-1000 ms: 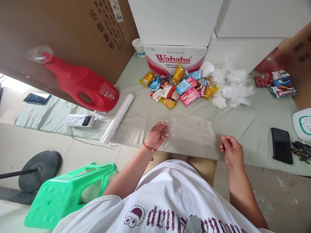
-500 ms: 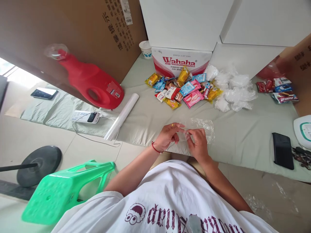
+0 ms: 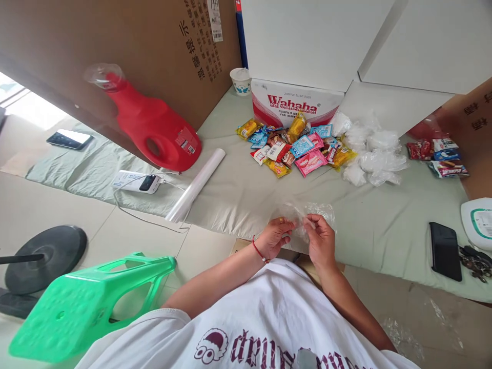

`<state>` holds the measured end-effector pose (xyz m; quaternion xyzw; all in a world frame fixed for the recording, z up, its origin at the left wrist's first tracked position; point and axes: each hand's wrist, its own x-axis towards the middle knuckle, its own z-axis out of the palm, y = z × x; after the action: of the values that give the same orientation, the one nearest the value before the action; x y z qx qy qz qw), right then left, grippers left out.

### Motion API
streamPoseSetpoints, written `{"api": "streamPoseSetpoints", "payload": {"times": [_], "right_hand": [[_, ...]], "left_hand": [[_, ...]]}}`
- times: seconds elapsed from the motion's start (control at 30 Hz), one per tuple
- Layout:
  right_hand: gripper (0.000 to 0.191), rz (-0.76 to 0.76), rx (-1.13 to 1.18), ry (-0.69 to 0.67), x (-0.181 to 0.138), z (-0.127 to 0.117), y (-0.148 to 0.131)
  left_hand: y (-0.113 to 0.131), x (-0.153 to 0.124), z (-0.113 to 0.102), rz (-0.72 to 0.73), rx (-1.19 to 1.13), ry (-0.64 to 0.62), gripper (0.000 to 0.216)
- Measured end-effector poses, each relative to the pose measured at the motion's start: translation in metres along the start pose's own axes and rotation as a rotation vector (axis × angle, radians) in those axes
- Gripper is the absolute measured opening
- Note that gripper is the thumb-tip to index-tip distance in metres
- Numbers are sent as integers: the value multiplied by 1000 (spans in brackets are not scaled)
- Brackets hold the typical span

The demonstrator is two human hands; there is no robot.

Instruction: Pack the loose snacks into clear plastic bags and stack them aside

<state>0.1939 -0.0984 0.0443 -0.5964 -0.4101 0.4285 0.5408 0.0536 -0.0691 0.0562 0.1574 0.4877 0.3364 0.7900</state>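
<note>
Between my two hands is a thin clear plastic film (image 3: 289, 209), perhaps a bag; its exact shape is hard to make out. My left hand (image 3: 273, 237), with a red cord bracelet at the wrist, pinches one side of it. My right hand (image 3: 320, 240) pinches the other side with thumb and forefinger. Just behind my right hand, another piece of crinkled clear plastic (image 3: 326, 211) lies on the cloth. Farther back sits a pile of small wrapped snacks (image 3: 294, 148) in yellow, blue, pink and red packets. Crumpled clear plastic bundles (image 3: 374, 148) lie to its right.
A Wahaha carton (image 3: 295, 100) stands behind the snacks, a paper cup (image 3: 241, 82) beside it. To the left are a red jug (image 3: 154, 128), a plastic roll (image 3: 196, 184), a power bank (image 3: 138, 183) and a green stool (image 3: 92, 302). A black phone (image 3: 445, 251) lies right.
Both hands have come nearer my body, and the clear film between them now spreads up more visibly. The whole view has shifted slightly.
</note>
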Motion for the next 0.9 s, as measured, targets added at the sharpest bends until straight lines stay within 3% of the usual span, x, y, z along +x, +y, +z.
{"api": "streamPoseSetpoints", "payload": {"times": [0.1,0.23,0.33,0.47,0.57,0.67,0.77,0.83,0.87,0.9], "right_hand": [[26,56,108,50,-3,-21,-12],[27,108,246,110,-4,-64,-35],[33,225,222,123,-1,-91,-55],[39,288,52,107,17,-108,-73],[45,289,-48,28,46,-109,-68],[51,265,-95,5,79,-100,-43],[50,237,-112,70,102,-85,-11],[46,231,-99,114,108,-76,5],[44,227,-89,130,109,-72,11],[42,220,-81,140,110,-70,15]], "left_hand": [[12,-10,-6,26,-22,-41,37],[43,-28,-29,26,14,-217,34],[71,-32,-47,35,46,-233,36],[108,-16,-63,73,233,-241,42],[135,11,-68,148,476,-259,41],[153,45,-64,280,716,-77,30],[154,68,-56,447,965,379,26],[143,68,-50,688,1051,612,32],[136,63,-46,852,1094,625,38],[127,57,-43,1030,1164,560,46]]}}
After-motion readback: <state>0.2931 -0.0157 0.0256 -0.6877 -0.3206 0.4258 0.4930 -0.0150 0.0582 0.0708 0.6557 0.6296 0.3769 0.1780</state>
